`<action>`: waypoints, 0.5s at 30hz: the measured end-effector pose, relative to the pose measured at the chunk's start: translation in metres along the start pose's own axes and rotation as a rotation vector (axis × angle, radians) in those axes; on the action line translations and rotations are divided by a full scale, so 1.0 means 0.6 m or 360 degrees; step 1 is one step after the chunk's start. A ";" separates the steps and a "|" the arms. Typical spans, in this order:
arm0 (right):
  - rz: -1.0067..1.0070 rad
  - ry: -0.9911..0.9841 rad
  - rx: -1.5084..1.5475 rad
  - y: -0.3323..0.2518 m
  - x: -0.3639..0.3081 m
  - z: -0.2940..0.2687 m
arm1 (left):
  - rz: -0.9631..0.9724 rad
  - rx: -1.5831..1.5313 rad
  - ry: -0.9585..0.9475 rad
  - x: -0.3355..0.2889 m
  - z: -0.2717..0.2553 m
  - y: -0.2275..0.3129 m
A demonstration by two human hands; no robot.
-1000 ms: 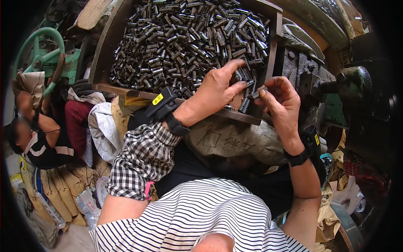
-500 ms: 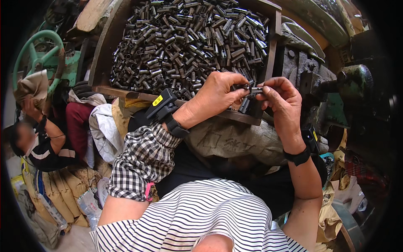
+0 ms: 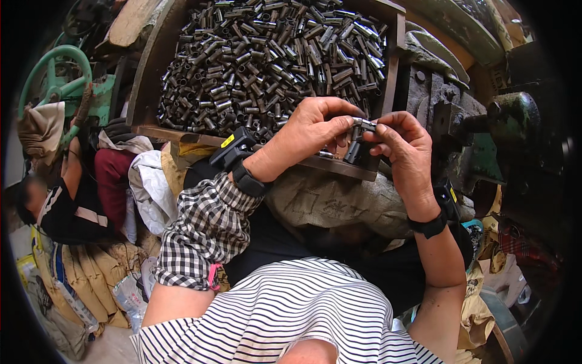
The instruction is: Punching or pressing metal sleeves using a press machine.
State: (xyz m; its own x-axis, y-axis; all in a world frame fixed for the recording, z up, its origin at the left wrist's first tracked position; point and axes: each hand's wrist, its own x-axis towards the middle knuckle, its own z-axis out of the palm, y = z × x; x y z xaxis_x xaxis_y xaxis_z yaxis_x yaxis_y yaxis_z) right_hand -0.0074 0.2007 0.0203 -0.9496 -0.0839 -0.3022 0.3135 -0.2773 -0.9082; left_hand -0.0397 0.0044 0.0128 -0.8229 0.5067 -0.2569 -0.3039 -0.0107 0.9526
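Observation:
Between my two hands is a short shiny metal tube (image 3: 364,124), held over the near right corner of a wooden tray (image 3: 397,67). My left hand (image 3: 316,127) pinches its left end between thumb and fingers. At the other end, the thumb and fingertips of my right hand (image 3: 405,141) close on the tube. A heap of dark metal tubes (image 3: 273,60) fills the tray beyond my hands. Just below the held piece, a thicker dark tube (image 3: 352,151) lies in the tray corner. My fingers partly cover the ends of the held tube.
Dark machinery (image 3: 515,121) stands close by my right hand. A grey sack (image 3: 339,203) hangs beneath the tray's near edge. At the far left, a person (image 3: 73,200) works near a green handwheel (image 3: 54,79). White cloth (image 3: 151,188) lies left of my left sleeve.
The tube between my hands has tilted and now shows more of its length. My hands have shifted slightly. The person at left has lowered an arm.

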 end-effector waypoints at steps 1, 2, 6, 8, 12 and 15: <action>0.0000 0.0002 -0.0001 -0.001 0.000 0.000 | -0.0025 -0.0090 -0.0017 0.000 -0.001 0.001; 0.0003 -0.0002 0.0005 -0.001 0.000 -0.001 | -0.0051 -0.0179 -0.0032 0.001 -0.002 0.002; 0.0032 -0.0005 0.0070 -0.003 0.000 -0.001 | -0.0062 -0.0272 -0.0030 0.002 -0.002 0.001; 0.0051 -0.0001 0.0083 -0.006 -0.001 0.000 | -0.0077 -0.0404 -0.0033 0.001 -0.002 0.002; 0.0105 -0.0009 0.0171 -0.004 0.001 -0.004 | -0.0067 -0.0421 -0.0053 0.004 -0.004 -0.007; 0.0103 -0.0028 0.0219 -0.002 0.001 -0.006 | -0.0052 -0.0412 -0.0058 0.005 -0.004 -0.007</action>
State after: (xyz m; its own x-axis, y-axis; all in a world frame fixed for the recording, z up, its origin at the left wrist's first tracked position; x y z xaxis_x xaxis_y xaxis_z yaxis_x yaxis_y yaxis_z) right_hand -0.0082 0.2042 0.0204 -0.9279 -0.1222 -0.3523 0.3709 -0.3993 -0.8384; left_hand -0.0420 0.0041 0.0073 -0.7943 0.5411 -0.2760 -0.4464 -0.2117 0.8695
